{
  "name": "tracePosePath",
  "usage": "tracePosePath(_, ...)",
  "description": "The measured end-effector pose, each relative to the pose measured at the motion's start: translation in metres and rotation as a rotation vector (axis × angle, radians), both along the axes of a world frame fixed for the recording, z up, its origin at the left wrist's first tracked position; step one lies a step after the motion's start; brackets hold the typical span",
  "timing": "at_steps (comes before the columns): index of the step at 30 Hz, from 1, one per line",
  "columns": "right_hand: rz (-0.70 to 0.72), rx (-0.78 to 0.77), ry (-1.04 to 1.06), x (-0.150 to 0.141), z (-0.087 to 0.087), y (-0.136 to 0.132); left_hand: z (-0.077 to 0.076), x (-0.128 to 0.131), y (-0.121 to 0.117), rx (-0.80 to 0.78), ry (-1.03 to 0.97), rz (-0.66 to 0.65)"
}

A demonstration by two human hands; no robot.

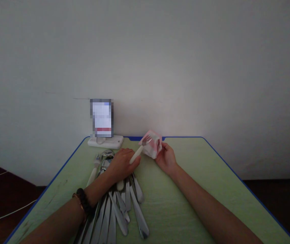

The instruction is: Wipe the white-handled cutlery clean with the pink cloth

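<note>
My left hand (123, 164) is closed around the pale handle of a fork (136, 154), whose metal tines point up and to the right. A pink and white cloth (153, 145) is held by my right hand (167, 158), fingers closed on its right side. The tines lie against the cloth's face. Beneath my left wrist spreads a pile of metal cutlery (106, 217), handles toward me. Another pale-handled fork (93, 174) lies at the pile's left edge, and spoon bowls (107, 154) show at its far end. My left forearm hides part of the pile.
A phone with a blurred lit screen (102, 118) stands upright at the far left of the green table (175, 206). By its base lies a white power strip (114, 142). A plain wall (185, 67) rises behind the table's blue-edged back.
</note>
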State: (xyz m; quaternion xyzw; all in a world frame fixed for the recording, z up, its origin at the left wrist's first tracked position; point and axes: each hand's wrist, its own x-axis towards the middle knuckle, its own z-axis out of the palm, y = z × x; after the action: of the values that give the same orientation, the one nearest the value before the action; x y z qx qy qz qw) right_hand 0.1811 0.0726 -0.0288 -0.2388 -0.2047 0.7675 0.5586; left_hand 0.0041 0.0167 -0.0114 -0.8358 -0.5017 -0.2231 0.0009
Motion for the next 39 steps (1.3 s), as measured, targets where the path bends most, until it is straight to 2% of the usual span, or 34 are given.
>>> tracePosePath(6,0.09,0.187,-0.191,-0.007,0.003,-0.012,-0.002,0.0,-0.001,0.022,0.035,-0.122)
tracePosePath(11,0.111,0.227,-0.245,-0.008,0.004,-0.015,-0.001,0.001,-0.003,0.013,0.055,-0.193)
tracePosePath(19,0.014,0.231,-0.299,-0.011,-0.002,-0.016,0.0,0.001,-0.004,0.049,0.101,-0.194)
tracePosePath(26,-0.197,0.182,-0.269,-0.012,-0.004,-0.01,0.004,-0.001,-0.006,0.083,0.135,-0.235)
tracePosePath(29,-0.127,0.141,-0.231,-0.009,-0.003,-0.008,0.005,-0.002,-0.006,0.049,0.082,-0.234)
tracePosePath(34,0.145,0.221,-0.276,-0.006,0.001,-0.014,0.004,-0.003,-0.004,-0.012,-0.012,-0.23)
tracePosePath(39,0.189,0.246,-0.286,-0.007,0.004,-0.019,0.003,-0.001,-0.004,-0.005,0.042,-0.228)
